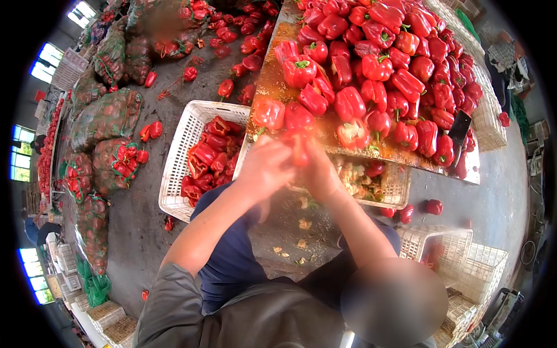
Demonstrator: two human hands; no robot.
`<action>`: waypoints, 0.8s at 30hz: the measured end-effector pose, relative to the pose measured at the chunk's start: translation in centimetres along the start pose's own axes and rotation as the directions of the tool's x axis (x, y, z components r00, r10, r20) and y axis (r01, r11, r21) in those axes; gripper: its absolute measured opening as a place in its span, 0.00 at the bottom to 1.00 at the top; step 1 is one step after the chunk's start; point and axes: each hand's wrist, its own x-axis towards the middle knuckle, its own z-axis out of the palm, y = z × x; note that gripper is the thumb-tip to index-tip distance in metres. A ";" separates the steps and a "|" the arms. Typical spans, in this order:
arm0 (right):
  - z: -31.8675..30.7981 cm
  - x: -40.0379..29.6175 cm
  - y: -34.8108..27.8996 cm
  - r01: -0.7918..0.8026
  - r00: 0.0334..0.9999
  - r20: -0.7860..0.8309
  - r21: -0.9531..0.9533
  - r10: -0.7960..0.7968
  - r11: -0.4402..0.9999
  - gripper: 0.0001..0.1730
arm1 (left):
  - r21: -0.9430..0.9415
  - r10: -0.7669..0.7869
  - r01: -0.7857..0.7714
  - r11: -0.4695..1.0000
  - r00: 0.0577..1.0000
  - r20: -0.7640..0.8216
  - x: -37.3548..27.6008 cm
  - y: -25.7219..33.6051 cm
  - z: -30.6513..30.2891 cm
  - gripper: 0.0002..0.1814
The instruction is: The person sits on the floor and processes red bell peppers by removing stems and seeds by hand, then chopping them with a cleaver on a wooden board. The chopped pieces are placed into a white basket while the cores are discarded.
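My left hand (270, 163) and my right hand (321, 170) meet at the near edge of a table (272, 80), their fingers closed around a red bell pepper (299, 150). Motion blur hides the exact grip and whether any tool is among the fingers. Just beyond my hands lie whole peppers (268, 114), part of a big heap (383, 65). Below the table edge, a white plastic crate (398, 191) holds pale pepper cores and scraps (354, 180). To my left, another white crate (176, 163) contains opened, hollow red peppers (211, 152).
A dark-bladed knife (460, 128) rests among peppers at the table's right corner. Full mesh sacks (106, 117) line the floor on the left. Loose peppers (407, 214) and scraps (304, 224) lie on the floor. White crates (483, 269) stand at lower right.
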 end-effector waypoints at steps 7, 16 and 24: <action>0.5 -0.9 -0.4 -0.116 0.989 -0.144 -0.566 0.041 0.816 0.41 | 0.360 -0.446 0.444 0.821 0.891 -0.081 -4.1 -6.6 -8.7 0.26; -2.2 0.3 1.5 0.019 0.946 -0.171 -0.819 -0.275 0.574 0.36 | 0.354 -0.198 0.146 0.924 0.974 0.114 2.6 -11.5 -0.1 0.49; -1.1 0.3 0.0 0.008 0.925 -0.141 -0.921 -0.354 0.390 0.35 | 0.228 -0.230 0.182 0.957 0.951 0.207 6.7 -15.2 4.2 0.43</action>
